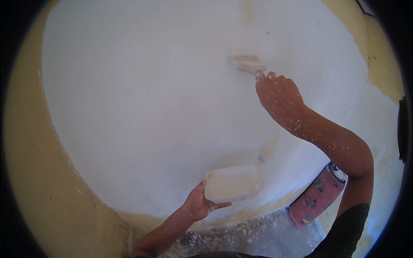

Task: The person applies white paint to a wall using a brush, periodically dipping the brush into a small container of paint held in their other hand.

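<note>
A paintbrush (246,64), its outline blurred, lies against the white-coated wall (145,96), and my right hand (279,90) is closed around its handle end. White spots speckle that hand and forearm. Lower down, my left hand (201,201) grips the left end of a shallow, pale rectangular container (234,183) from the side and below. Whitish material shows inside the container, which is held close to the wall. Part of the brush handle is hidden by my fingers.
Yellow wall surface (25,154) borders the white area at left, right and bottom. A worn red cylindrical container (317,196) with dark patches stands at the lower right on the grey floor (274,235), which is splattered white. A dark object (403,129) is at the right edge.
</note>
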A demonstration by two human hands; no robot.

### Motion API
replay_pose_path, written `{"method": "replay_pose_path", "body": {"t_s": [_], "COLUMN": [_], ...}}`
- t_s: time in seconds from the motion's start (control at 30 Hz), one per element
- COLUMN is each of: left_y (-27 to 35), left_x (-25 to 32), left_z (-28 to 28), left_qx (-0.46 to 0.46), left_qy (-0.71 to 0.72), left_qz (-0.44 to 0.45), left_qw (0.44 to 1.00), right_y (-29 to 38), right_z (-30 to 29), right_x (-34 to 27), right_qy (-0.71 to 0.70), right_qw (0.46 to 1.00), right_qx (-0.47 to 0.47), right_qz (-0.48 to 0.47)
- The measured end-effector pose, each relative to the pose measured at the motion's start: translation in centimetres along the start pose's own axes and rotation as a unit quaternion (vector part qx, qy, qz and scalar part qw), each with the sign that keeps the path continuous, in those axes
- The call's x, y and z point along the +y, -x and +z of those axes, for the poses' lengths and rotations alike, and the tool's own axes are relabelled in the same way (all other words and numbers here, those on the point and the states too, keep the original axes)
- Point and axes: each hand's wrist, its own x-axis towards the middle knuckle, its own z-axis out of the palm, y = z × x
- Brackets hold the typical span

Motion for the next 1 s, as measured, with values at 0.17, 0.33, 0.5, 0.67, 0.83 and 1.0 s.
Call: {"method": "replay_pose_path", "body": {"t_s": [0.17, 0.33, 0.5, 0.67, 0.83, 1.0], "left_y": [0.0, 0.1, 0.3, 0.5, 0.7, 0.8], "left_x": [0.1, 0.3, 0.3, 0.8, 1.2, 1.7], "left_z": [-0.2, -0.4, -0.5, -0.3, -0.2, -0.4], "left_qx": [-0.005, -0.010, 0.001, 0.015, 0.007, 0.012], "left_qy": [-0.005, 0.005, 0.016, 0.016, 0.008, -0.001], "left_qz": [0.004, 0.002, 0.012, 0.022, 0.033, 0.017], "left_qw": [1.000, 1.000, 1.000, 1.000, 0.999, 1.000], "right_y": [-3.7, -15.0, -19.4, -20.0, -20.2, -18.3], "right_z": [-2.7, -4.1, -6.7, -10.8, -10.8, -0.4], "right_x": [5.6, 14.7, 21.1, 25.1, 24.3, 15.2], "right_qy": [-0.014, -0.121, -0.054, 0.030, 0.068, 0.155], "right_qw": [0.996, 0.973, 0.986, 0.991, 0.963, 0.966], "right_qx": [-0.055, -0.187, -0.160, -0.010, 0.114, 0.168], "right_qz": [-0.074, -0.052, 0.018, 0.130, 0.234, 0.123]}}
